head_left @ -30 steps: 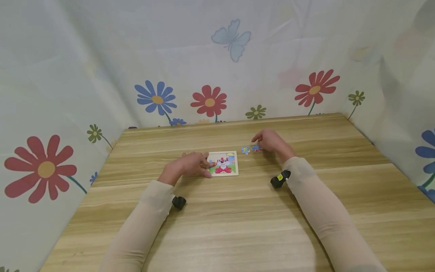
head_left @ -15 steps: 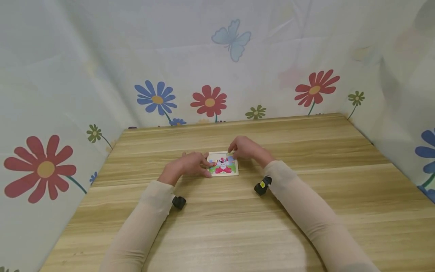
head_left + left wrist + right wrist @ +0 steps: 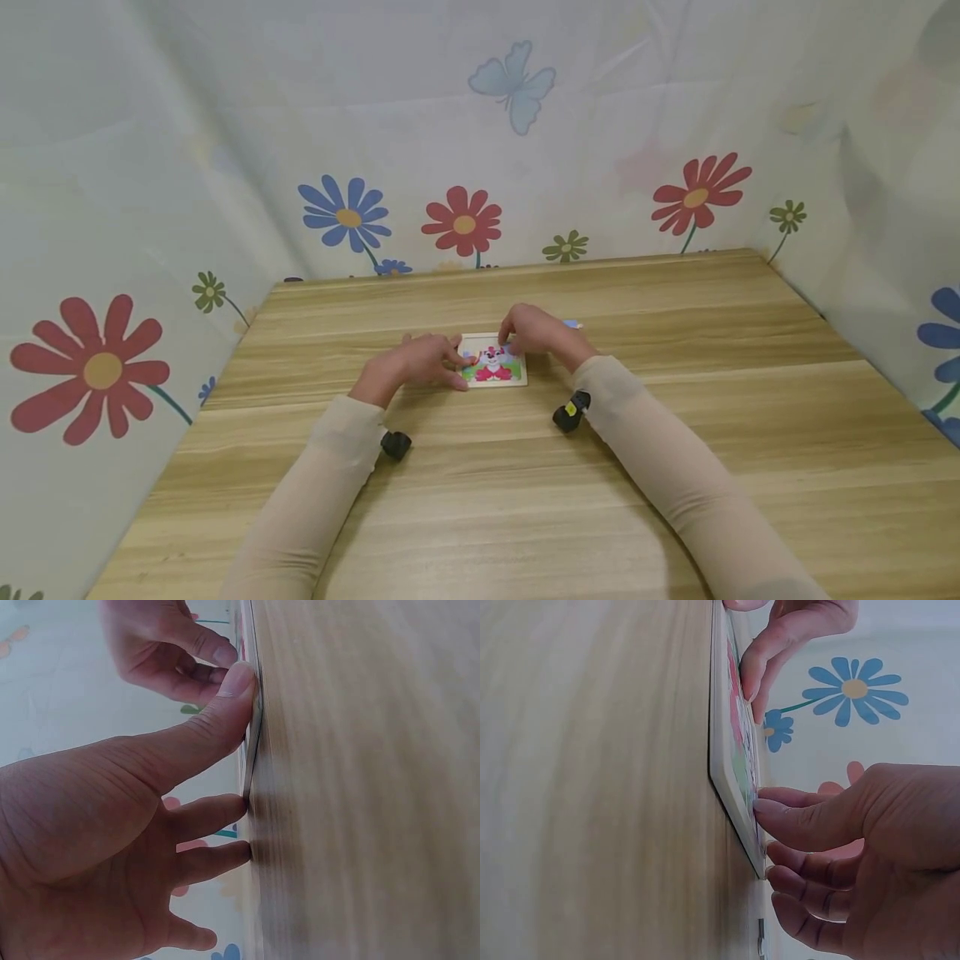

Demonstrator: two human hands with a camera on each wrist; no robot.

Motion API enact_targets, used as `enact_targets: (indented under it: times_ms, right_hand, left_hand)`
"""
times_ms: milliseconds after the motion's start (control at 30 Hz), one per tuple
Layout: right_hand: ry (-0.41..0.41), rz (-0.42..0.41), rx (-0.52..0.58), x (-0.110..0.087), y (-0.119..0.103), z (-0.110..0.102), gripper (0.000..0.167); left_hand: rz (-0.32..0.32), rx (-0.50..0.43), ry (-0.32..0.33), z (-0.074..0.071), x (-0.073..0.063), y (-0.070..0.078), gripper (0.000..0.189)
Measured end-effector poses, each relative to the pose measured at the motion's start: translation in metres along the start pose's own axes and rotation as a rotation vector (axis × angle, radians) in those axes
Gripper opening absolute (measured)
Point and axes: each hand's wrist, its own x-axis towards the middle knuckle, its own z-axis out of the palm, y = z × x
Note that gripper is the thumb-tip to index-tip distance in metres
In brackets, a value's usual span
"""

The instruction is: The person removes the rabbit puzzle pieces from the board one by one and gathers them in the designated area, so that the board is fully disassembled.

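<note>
A small wooden jigsaw board (image 3: 493, 385) with a pale frame lies on the table, showing a red and white cartoon animal. At its upper left the bare pale backing shows. My left hand (image 3: 420, 360) rests at its left side, thumb straight along the near frame edge, one finger pressing on the picture; other fingertips touch the board's edge and the table. My right hand (image 3: 832, 840) is over the upper right corner, thumb and forefinger tips together at the picture. They pinch a puzzle piece mostly hidden by the fingers.
A loose blue puzzle piece (image 3: 572, 323) lies on the wooden table (image 3: 480, 500) just behind my right hand. Flower-printed cloth (image 3: 615, 125) hangs around the table's back and sides. A small black camera sits on each wrist.
My right hand has moved left from the loose pieces to the board's upper right corner, then shifted slightly there. My left hand has stayed at the board's left side.
</note>
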Motion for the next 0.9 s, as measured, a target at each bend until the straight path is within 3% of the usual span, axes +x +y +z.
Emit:
enact_targets:
  times_ms: [533, 900]
  right_hand:
    - [0.025, -0.001, -0.041, 0.0012, -0.0025, 0.0017, 0.014]
    - [0.047, 0.057, 0.026, 0.0011, -0.0038, 0.0036, 0.037]
  left_hand:
    - [-0.001, -0.003, 0.002, -0.0006, -0.0017, 0.0026, 0.057]
    - [0.002, 0.017, -0.007, -0.0007, 0.0012, 0.0007, 0.056]
